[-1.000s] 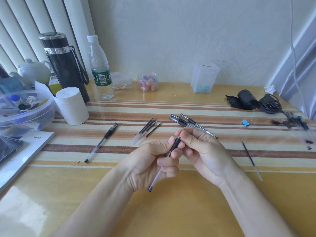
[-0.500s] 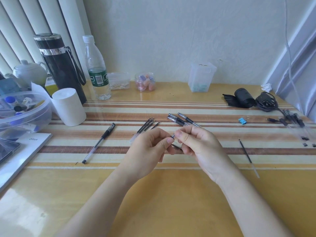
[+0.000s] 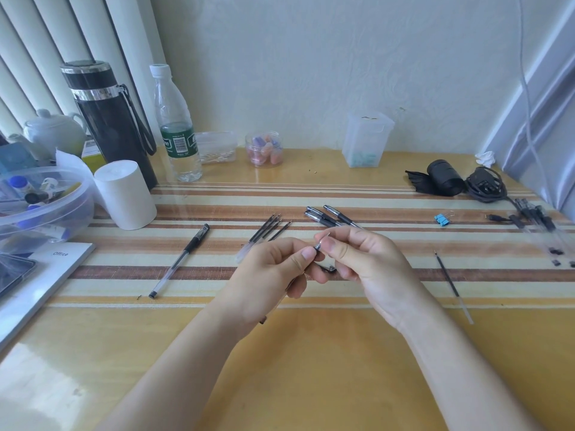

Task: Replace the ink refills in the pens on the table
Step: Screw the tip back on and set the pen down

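Note:
My left hand is closed around the barrel of a pen; its back end pokes out below the palm. My right hand pinches that pen's silver tip between thumb and forefinger, and a small black piece shows under its fingers. On the striped mat lie a capless clear pen at the left, several loose refills behind my left hand, capped pens behind my right hand, and a single refill at the right.
A white paper roll, black flask, water bottle and clear bowl crowd the back left. A jar and clear box stand by the wall. Black pouch, cables, blue clip and more pens lie at the right.
The pen went from slanting openly across my left hand to mostly hidden inside it. Both hands rose slightly, and my right fingers moved onto the tip.

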